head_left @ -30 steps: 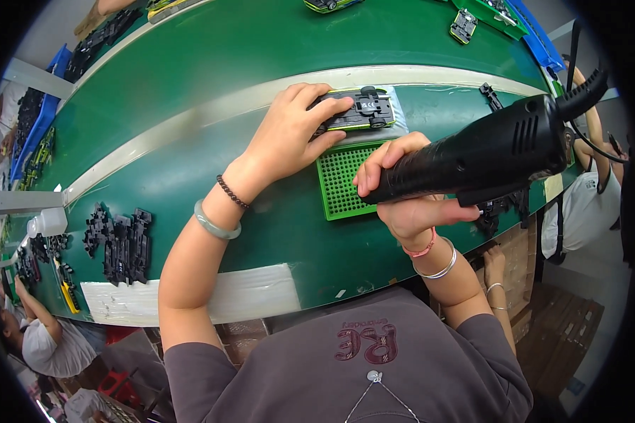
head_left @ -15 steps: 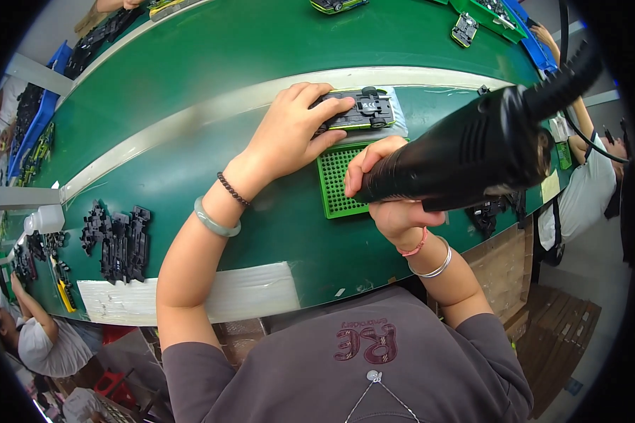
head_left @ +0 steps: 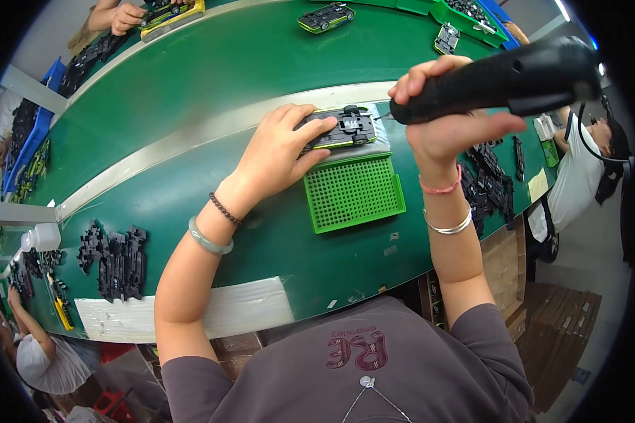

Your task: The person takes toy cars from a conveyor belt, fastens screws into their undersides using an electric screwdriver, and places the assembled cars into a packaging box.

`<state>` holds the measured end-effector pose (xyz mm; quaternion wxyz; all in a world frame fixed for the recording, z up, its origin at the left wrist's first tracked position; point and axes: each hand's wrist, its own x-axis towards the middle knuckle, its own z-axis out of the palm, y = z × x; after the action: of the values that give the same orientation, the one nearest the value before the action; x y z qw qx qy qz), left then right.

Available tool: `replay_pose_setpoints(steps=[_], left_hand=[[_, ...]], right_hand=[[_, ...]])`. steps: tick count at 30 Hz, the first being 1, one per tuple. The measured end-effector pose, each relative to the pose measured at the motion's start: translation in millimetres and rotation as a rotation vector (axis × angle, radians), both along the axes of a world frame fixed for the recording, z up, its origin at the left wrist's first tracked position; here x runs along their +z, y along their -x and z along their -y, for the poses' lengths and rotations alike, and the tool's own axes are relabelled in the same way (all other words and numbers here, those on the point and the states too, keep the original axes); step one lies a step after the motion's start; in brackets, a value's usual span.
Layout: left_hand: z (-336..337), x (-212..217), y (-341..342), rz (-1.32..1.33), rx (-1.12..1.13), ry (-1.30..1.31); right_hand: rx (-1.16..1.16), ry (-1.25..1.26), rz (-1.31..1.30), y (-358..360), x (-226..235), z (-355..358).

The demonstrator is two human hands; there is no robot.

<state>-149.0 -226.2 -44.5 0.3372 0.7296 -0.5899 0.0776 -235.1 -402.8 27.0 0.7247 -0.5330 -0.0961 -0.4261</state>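
While pressed flat under the left hand [head_left: 279,151], small black-and-yellow-green toy car chassis, turned underside up [head_left: 342,130], located at the far edge of a green perforated plastic tray [head_left: 353,192] on the green curved surface [head_left: 190,92]. Left grip closed over the 9 o'clock end of the chassis, fingers spread across its top. Right hand [head_left: 448,116] wrapped fully around a black cylindrical electric screwdriver [head_left: 501,77], grip closed tight, tool lying near-horizontal with its tip at the 3 o'clock end of the chassis. Tip contact not discernible. Loose black plastic frame parts [head_left: 113,257] heaped at 9 o'clock of the tray, well apart. Further black parts [head_left: 490,180] at 3 o'clock, just beyond the right wrist.
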Motion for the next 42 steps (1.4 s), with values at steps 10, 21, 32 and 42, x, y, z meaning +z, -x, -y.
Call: replay_pose_setpoints(steps=[10, 21, 32, 42], left_hand=[[-1, -6, -2, 0.018, 0.011, 0.015], [0, -3, -3, -0.011, -0.019, 0.017], [0, 0, 0, 0.003, 0.011, 0.033], [0, 3, 0, -0.059, -0.008, -0.033]], right_hand=[[0.009, -0.005, -0.086, -6, -15, 12], [-0.024, 0.021, -0.103, -3, -15, 10], [-0.102, 0.064, -0.194, -6, -16, 3], [-0.142, 0.139, -0.259, -15, -31, 7]])
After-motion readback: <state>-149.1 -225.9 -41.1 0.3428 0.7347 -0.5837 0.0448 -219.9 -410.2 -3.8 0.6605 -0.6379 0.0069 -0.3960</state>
